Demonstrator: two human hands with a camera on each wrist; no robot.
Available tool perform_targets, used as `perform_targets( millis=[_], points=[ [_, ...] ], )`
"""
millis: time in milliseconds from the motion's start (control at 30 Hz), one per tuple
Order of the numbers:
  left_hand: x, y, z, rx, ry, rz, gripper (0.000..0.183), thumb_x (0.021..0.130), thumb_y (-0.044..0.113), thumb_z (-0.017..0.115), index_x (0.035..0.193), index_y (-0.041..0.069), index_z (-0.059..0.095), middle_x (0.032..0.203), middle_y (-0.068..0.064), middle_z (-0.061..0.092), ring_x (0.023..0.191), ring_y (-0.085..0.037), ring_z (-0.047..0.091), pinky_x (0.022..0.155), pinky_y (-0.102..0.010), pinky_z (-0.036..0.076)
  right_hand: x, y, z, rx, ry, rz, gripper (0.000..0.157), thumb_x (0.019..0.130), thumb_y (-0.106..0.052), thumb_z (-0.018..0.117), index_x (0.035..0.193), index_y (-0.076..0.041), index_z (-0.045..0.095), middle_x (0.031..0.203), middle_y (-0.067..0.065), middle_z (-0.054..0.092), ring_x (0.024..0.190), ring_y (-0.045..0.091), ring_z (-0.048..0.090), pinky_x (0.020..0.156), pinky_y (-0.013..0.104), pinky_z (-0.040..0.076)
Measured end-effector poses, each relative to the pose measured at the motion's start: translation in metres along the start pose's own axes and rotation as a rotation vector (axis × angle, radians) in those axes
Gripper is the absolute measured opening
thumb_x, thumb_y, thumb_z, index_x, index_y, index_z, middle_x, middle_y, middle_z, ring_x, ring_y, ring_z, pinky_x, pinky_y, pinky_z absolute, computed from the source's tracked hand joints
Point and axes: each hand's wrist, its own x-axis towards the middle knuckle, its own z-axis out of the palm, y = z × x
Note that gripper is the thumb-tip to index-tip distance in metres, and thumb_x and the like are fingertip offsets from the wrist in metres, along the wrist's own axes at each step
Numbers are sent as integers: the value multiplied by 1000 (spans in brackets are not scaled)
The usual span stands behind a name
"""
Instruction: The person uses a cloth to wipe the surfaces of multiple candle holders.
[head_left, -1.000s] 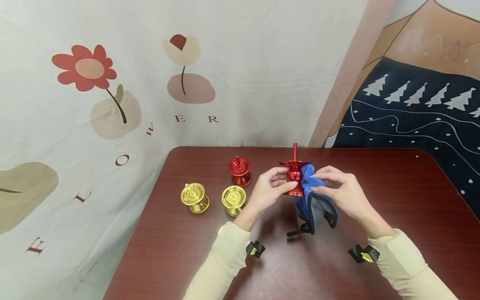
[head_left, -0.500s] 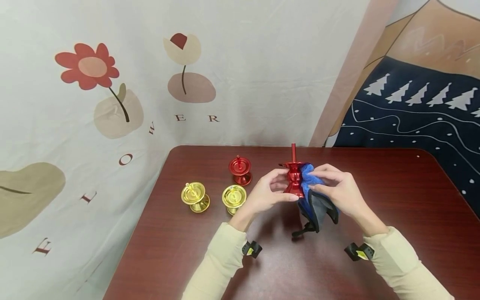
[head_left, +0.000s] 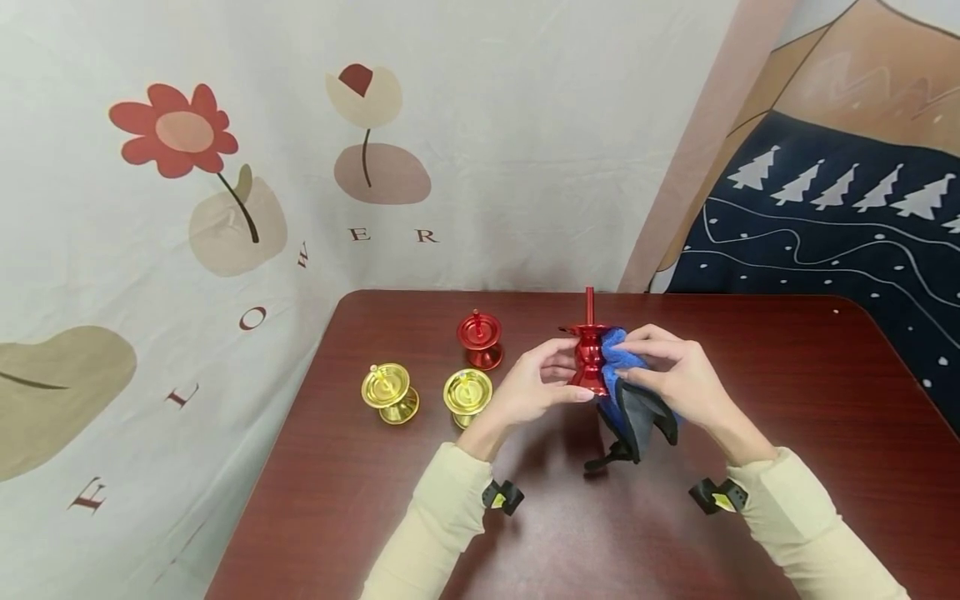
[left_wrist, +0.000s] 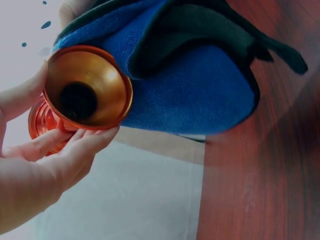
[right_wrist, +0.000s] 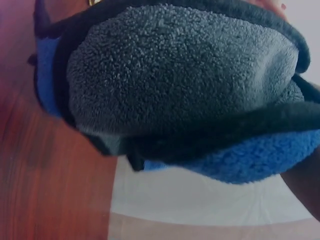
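Observation:
My left hand (head_left: 531, 385) grips a shiny red candle holder (head_left: 589, 358) by its waist and foot, holding it upright above the table. The holder's hollow underside (left_wrist: 85, 95) faces the left wrist camera, with the thumb and fingers around its rim. My right hand (head_left: 678, 375) pinches a bunched cloth (head_left: 637, 417), blue on one side and grey on the other with a black edge. The cloth lies against the right side of the holder, and its lower folds hang down. In the right wrist view the cloth (right_wrist: 180, 75) hides most of the hand.
Left of the hands, another red candle holder (head_left: 480, 332) and two gold candle holders, one nearer (head_left: 468, 393) and one farther left (head_left: 386, 386), stand on the dark red wooden table (head_left: 337, 500). A printed curtain (head_left: 510, 167) hangs behind the table's back edge.
The holder has tilted slightly and come back upright, and the left thumb has slid lower onto its foot. The cloth's hanging end has shifted a little to the right.

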Motion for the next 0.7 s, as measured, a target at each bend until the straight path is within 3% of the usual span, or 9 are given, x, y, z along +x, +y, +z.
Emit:
perform_targets(
  millis=[133,300,433,567,700],
  points=[
    [0,0,-4,-2,-35,11,59,78,4,71,130,-1,45,110,-15,59,98,-19,58,86,-30,47,0,8,-3,93,-22,17,22,81,-3,68,103,-1,67,97,3,59,92,17,52,72,25,51],
    [1,1,-8,-7,-98,62,60,79,1,68,132,-5,41,114,-21,57,103,-24,56,89,-36,45,0,22,-1,303,-24,15,24,81,8,63,105,12,61,100,5,56,93,19,52,74,25,51],
    [2,1,-10,5,-138,55,61,80,0,67,134,-4,38,117,-21,55,107,-25,54,90,-32,45,0,28,2,394,-11,18,24,80,11,62,104,14,60,100,6,56,93,19,53,75,26,52],
    [3,3,-9,16,-127,27,61,81,5,68,134,-2,39,118,-18,55,105,-23,56,88,-27,45,0,27,3,307,5,28,24,80,7,64,104,12,61,99,5,57,94,19,52,75,24,51],
    [4,6,-6,100,-59,22,61,78,11,72,131,1,43,110,-15,59,98,-20,57,87,-26,45,1,19,3,155,20,38,24,81,1,66,104,4,65,97,5,58,92,17,53,76,22,50]
  ],
)
